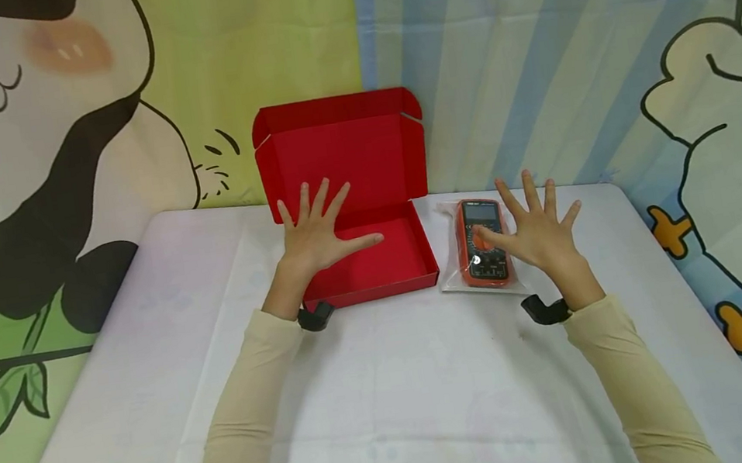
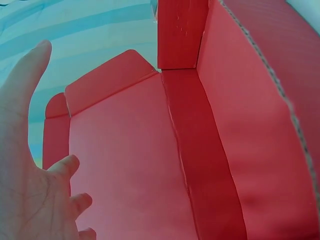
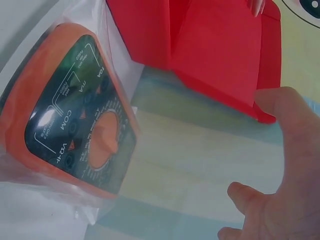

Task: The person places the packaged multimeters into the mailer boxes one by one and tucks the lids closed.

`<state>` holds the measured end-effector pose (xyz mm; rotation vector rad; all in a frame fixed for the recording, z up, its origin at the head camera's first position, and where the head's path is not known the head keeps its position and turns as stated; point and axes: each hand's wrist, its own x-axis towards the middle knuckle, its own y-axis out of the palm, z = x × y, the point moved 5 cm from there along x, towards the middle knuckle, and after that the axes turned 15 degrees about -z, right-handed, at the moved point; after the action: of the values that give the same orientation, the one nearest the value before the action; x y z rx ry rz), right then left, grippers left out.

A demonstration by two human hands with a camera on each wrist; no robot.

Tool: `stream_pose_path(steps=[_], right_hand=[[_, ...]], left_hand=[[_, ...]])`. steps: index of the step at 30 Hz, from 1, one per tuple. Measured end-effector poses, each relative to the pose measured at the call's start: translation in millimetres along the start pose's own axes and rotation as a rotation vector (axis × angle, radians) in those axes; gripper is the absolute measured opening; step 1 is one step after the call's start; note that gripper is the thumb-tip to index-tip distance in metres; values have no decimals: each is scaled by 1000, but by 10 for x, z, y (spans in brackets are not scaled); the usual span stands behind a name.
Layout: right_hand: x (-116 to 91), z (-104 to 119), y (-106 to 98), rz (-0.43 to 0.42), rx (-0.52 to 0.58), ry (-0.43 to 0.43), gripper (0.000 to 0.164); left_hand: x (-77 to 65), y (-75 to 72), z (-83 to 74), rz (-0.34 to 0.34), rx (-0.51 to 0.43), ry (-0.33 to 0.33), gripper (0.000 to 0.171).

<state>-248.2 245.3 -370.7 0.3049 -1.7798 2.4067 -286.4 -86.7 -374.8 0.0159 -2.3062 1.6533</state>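
A red cardboard box (image 1: 379, 293) stands with its lid (image 1: 341, 149) raised at the back of the table. Over the box's left part, my left hand (image 1: 316, 242) is spread wide and holds nothing; its fingers (image 2: 30, 65) also show beside the raised lid in the left wrist view. To the right of the box lies an orange and black multimeter (image 1: 488, 263) in a clear plastic bag (image 1: 450, 276). My right hand (image 1: 541, 236), fingers splayed, hovers at the multimeter's right side, its thumb overlapping the dial in the head view. Whether it touches the bag, I cannot tell.
A white cloth covers the table (image 1: 379, 402). Behind it hangs a printed curtain (image 1: 288, 31) with cartoon animals and stripes. Each wrist wears a small black camera mount, such as the one on the right wrist (image 1: 545, 310).
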Motion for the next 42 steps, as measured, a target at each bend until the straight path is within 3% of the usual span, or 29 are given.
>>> stream_pose_path(steps=[8, 19, 26, 31, 37, 42], right_hand=[[-18, 7, 43, -6, 32, 10, 92], [-70, 17, 82, -57, 40, 7, 94], [-122, 45, 120, -107, 101, 10, 92], [-133, 49, 147, -150, 142, 15, 89], [-149, 49, 197, -168, 222, 67, 83], [-164, -21, 285, -140, 323, 153, 81]], left_hand=[[-42, 24, 56, -22, -19, -12, 104], [-135, 27, 164, -111, -82, -15, 93], [-267, 38, 243, -192, -186, -56, 94], [-359, 33, 282, -274, -246, -32, 95], [-463, 37, 319, -349, -319, 1, 99], [-554, 115, 382, -330, -394, -30, 106]])
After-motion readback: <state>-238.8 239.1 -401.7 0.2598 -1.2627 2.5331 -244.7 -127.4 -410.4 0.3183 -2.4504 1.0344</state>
